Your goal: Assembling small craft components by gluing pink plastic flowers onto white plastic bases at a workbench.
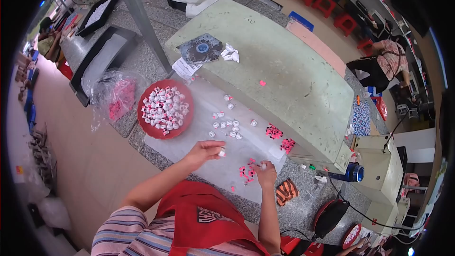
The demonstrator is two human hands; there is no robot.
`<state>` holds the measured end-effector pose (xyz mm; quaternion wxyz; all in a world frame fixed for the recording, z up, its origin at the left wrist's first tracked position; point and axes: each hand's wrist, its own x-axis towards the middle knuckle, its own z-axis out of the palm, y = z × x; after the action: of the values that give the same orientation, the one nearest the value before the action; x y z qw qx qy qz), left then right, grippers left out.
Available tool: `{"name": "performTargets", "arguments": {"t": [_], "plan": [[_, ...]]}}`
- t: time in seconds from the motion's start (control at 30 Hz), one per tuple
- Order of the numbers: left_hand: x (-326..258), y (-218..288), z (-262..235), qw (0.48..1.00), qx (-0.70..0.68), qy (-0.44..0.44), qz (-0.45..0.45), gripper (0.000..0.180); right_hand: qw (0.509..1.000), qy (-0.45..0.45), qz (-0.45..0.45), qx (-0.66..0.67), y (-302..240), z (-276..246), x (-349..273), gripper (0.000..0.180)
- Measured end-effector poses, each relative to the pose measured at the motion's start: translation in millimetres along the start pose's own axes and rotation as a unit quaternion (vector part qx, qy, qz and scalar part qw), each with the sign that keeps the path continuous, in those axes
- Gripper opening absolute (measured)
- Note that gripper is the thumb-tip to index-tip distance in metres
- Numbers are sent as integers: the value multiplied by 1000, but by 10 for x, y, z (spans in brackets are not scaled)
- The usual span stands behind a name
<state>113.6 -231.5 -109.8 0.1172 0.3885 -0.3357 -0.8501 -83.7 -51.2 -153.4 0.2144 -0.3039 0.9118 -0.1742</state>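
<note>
- My left hand (204, 150) is curled over the white sheet (199, 137), fingertips pinched on one small white cap (222, 152).
- My right hand (266, 171) is closed loosely, thumb and forefinger gripping a small white piece (263, 166); what kind of piece cannot be told.
- Pink parts (246, 173) lie scattered on the sheet, touching my right hand at its 9 o'clock side.
- Loose white caps (227, 125) lie on the sheet at 12 o'clock from my left hand, well apart from it.
- Red bowl (147, 125): at 10 o'clock from my left hand, on the sheet's edge. Contents: a heap of white caps mixed with a few pink parts.
- Clear bag (113, 97): just beside the bowl at its 9 o'clock. Contents: pink parts.
- Two further pink clusters (279, 137) sit at 1 o'clock from my right hand, at the green table (284, 66) edge.
- Black trays (102, 57): at 11 o'clock, beyond the bag; contents appear white, kind not discernible.
</note>
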Motion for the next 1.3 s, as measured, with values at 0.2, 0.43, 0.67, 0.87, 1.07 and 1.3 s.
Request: {"name": "performTargets", "arguments": {"t": [0.2, 0.43, 0.67, 0.87, 1.07, 1.3], "plan": [[-607, 583, 1011, 958, -177, -226, 20, 29, 873, 51, -29, 484, -660, -812, -611, 30], [-1096, 710, 1433, 937, 55, -172, 298, 27, 820, 224, -114, 514, -1190, -1657, -1488, 28], [-1196, 707, 1507, 903, 106, -153, 388, 31, 804, 400, -359, 255, -1389, -1713, -1623, 27], [-1214, 710, 1534, 907, 68, -160, 383, 30, 800, 400, -379, 239, -1402, -1704, -1585, 27], [-1214, 713, 1532, 910, 72, -163, 375, 30, 798, 407, -388, 216, -1418, -1720, -1587, 27], [-1213, 709, 1543, 902, 85, -165, 389, 30, 796, 399, -383, 244, -1397, -1703, -1593, 27]]}}
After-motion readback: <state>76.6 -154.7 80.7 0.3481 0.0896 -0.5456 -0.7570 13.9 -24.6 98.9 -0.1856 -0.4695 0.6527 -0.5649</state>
